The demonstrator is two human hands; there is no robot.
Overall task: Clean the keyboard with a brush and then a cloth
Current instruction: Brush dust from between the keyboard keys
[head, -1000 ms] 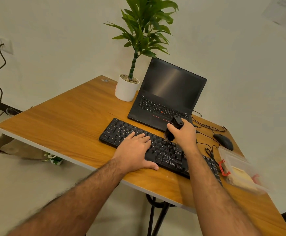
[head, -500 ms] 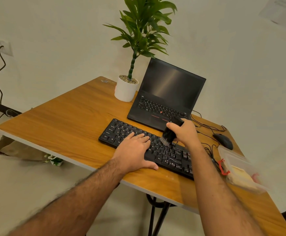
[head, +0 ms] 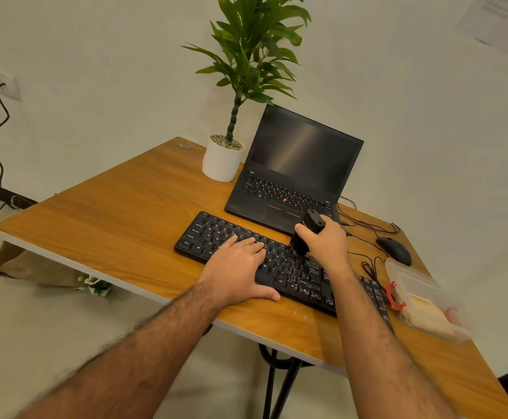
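Keyboard (head: 216, 234) lay across the near part of the wooden desk (head: 110, 213), directly under both hands. Left hand (head: 234, 273) rested flat on it, fingers (head: 246, 244) spread and extended over the middle rows, thumb along the near edge; it gripped nothing. Judged purpose: weight to keep the board from sliding under the brush strokes.

Right hand (head: 327, 244) was wrapped closed around a short black brush (head: 305, 235), thumb on its near side, the other fingers curled behind. Handle end stood up past the knuckles, tilted toward the laptop (head: 295, 167); bristle end pointed down just beyond the left fingertips, at or touching the keys, contact not certain. Upright hold probably served to work bristles into the gaps between keys.

Pale specks showed on the keys below the right wrist, so brushing looked unfinished.

Lidded plastic box (head: 419, 297) sat well to the outside of the right forearm, with something pale inside, possibly the cloth; could not tell. Mouse (head: 395, 247) and its cables lay beyond the right knuckles, clear of the strokes.
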